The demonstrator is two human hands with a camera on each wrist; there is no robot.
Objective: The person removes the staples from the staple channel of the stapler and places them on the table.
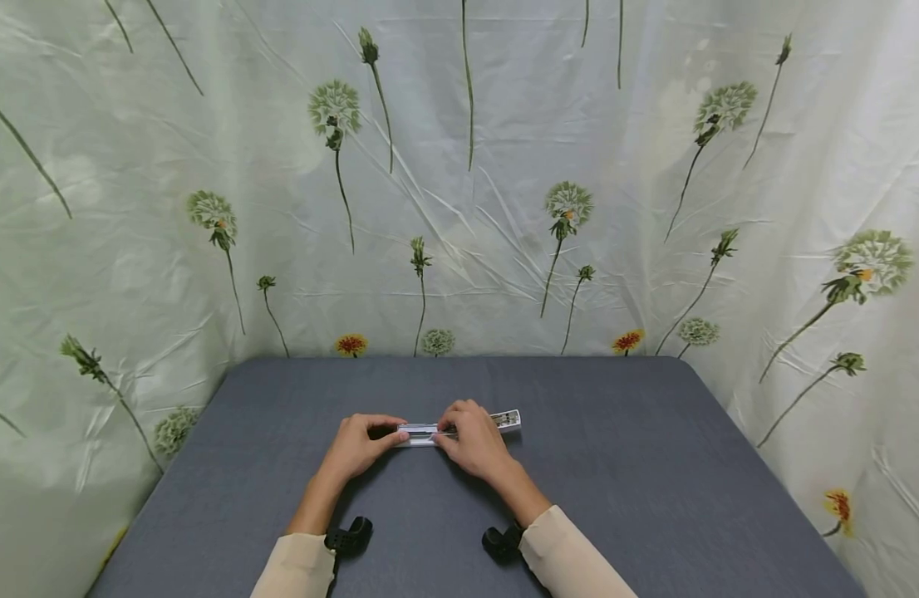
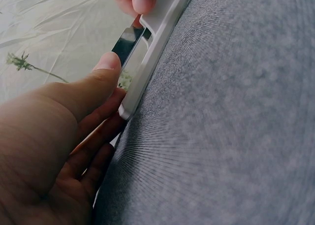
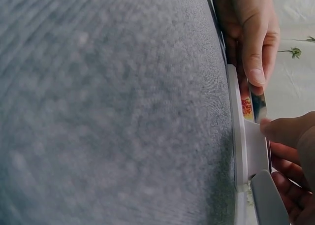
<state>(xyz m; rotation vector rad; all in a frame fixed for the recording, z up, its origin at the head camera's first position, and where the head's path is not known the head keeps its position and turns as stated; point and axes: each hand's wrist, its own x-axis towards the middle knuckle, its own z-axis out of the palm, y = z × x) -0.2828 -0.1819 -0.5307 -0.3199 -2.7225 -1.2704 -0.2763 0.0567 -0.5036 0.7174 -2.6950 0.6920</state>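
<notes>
On the grey desk (image 1: 616,490), the fingers of the right hand (image 1: 474,440) grip a long white device (image 3: 255,146) between them, probably to steady it. Those of the left hand (image 1: 355,447) pinch a shiny strip (image 2: 127,45) at one end; how it attaches is unclear.

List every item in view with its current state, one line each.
White stapler-like device: appears opened out, its body along the grey cover.
Metal strip: exposed, gap visible between it and the device's body.
Left hand: pinches the metal strip.
Right hand: grips the device near its middle.
Grey cover: spread flat.
Floral curtain: hanging, creased.
Wrist cameras: worn, one per arm.
</notes>
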